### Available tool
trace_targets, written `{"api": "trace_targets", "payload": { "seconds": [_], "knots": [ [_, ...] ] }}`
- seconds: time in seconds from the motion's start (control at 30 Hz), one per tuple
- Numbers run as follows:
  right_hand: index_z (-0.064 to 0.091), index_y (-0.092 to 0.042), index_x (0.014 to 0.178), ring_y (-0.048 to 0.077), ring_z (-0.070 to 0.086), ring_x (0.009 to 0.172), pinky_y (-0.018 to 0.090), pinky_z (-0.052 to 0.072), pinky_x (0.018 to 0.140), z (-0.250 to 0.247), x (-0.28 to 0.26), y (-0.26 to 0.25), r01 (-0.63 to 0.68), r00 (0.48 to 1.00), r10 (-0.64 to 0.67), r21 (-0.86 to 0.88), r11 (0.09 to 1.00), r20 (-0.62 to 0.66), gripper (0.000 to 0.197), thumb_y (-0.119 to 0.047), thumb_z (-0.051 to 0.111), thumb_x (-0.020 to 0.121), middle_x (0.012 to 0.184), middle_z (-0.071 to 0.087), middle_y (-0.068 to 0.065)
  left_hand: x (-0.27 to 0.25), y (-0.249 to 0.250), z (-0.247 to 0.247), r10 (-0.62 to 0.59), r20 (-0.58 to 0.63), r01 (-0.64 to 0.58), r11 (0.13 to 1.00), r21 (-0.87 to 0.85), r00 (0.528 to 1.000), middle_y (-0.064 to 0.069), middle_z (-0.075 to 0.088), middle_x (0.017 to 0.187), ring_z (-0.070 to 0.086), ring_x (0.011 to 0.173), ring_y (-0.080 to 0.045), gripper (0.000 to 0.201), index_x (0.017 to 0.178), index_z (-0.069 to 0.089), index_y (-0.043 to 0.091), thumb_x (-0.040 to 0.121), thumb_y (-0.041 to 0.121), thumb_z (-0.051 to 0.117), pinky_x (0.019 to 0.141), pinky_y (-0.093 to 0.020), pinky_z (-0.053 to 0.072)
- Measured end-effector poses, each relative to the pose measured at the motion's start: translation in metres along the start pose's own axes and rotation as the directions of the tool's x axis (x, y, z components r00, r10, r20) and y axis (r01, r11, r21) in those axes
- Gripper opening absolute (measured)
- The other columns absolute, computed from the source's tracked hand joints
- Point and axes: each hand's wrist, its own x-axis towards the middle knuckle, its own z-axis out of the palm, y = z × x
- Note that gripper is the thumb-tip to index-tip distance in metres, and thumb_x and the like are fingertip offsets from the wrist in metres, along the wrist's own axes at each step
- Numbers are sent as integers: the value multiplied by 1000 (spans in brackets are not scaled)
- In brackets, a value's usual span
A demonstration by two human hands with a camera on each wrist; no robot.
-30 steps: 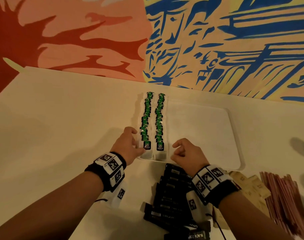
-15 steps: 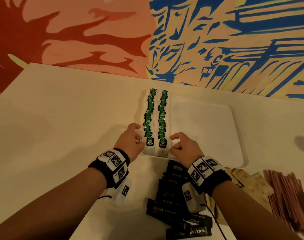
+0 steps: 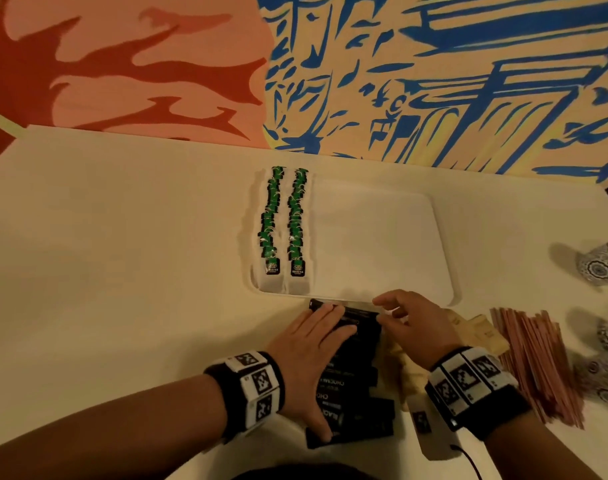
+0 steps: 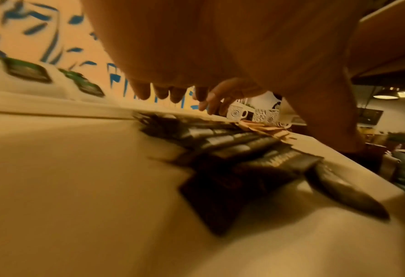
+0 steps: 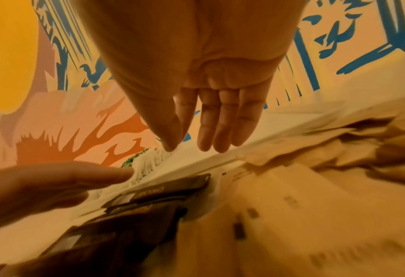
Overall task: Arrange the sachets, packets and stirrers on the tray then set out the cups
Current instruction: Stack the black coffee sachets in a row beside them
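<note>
Two rows of green tea sachets (image 3: 285, 223) lie along the left side of the white tray (image 3: 382, 237). Just in front of the tray is a row of black packets (image 3: 358, 375), also seen in the left wrist view (image 4: 232, 150) and the right wrist view (image 5: 149, 202). My left hand (image 3: 313, 344) lies flat over the left side of that row, fingers straight. My right hand (image 3: 409, 323) hovers at the row's far right end, fingers straight and slightly spread (image 5: 220, 127), holding nothing.
Tan paper sachets (image 3: 475, 334) lie right of the black packets. A heap of reddish stirrers (image 3: 537, 358) is further right. Patterned cups (image 3: 596, 265) stand at the table's right edge. The tray's right part is bare. A painted wall rises behind.
Both hands have drawn back from the near ends of the green sachet rows to the black packets in front of the tray. The left hand has flattened out.
</note>
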Motion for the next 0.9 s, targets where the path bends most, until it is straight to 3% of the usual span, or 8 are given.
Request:
{"api": "trace_targets", "payload": {
  "seconds": [0.1, 0.2, 0.4, 0.47, 0.53, 0.63, 0.77, 0.9],
  "knots": [
    [62, -35, 101, 4, 58, 89, 23, 49, 80, 1, -6, 1, 22, 1000, -22, 26, 999, 2, 18, -24, 64, 87, 102, 60, -10, 9, 11, 13, -1, 32, -2, 997, 80, 999, 0, -36, 151, -35, 138, -23, 145, 147, -20, 27, 45, 83, 67, 113, -43, -21],
    [62, -36, 102, 5, 57, 91, 26, 49, 84, 2, -9, 1, 26, 999, -26, 15, 1000, 26, 18, -26, 62, 87, 104, 60, -10, 12, 14, 21, -59, 40, 55, 993, 101, 997, -1, -38, 150, -39, 135, -21, 143, 147, -21, 23, 50, 84, 64, 110, -42, -25],
    [59, -35, 114, 7, 52, 107, 21, 42, 93, 7, -14, -5, 116, 989, -110, -53, 992, 100, 27, -28, 62, 88, 115, 56, -11, 2, 2, 24, -154, -10, 154, 986, 62, 988, 0, -26, 156, -24, 143, -18, 122, 150, -10, 24, 61, 74, 58, 117, -43, -14],
    [53, -35, 122, 7, 45, 116, 17, 32, 98, 11, -16, -8, 183, 974, -161, -138, 973, 157, 39, -38, 64, 84, 124, 50, -13, -1, -4, 25, -181, -22, 182, 981, 60, 983, 1, -24, 156, -21, 144, -18, 118, 150, -7, 24, 62, 73, 55, 118, -44, -9],
    [43, -37, 131, 8, 37, 124, 20, 27, 103, 16, -18, -11, 233, 956, -182, -218, 948, 230, 63, -52, 68, 75, 132, 41, -15, -5, -6, 22, -191, -30, 193, 980, 55, 981, 3, -24, 156, -21, 144, -18, 121, 150, -10, 25, 61, 73, 57, 118, -42, -12],
    [27, -40, 140, 12, 31, 127, 29, 32, 108, 19, -21, -12, 243, 937, -144, -295, 924, 318, 94, -61, 73, 61, 139, 31, -13, -13, -9, 10, -219, -63, 219, 976, -3, 974, 6, -20, 156, -18, 144, -15, 134, 148, -13, 28, 51, 77, 65, 116, -38, -14],
    [27, -39, 134, 9, 32, 120, 29, 41, 99, 16, -34, -13, 275, 926, -145, -361, 891, 349, 94, -59, 77, 58, 132, 32, -14, -42, -20, -6, -385, -96, 371, 918, -141, 918, 8, 7, 155, 12, 142, -16, 139, 147, -7, 33, 41, 81, 69, 118, -35, 7],
    [29, -37, 128, 6, 39, 110, 22, 47, 88, 23, -50, -17, 283, 909, -130, -358, 890, 396, 85, -54, 78, 61, 126, 33, -16, -70, -26, -5, -457, 90, 466, 866, -179, 885, 4, 14, 153, 25, 137, -18, 139, 146, -6, 32, 41, 75, 75, 114, -33, 27]
  ]
}}
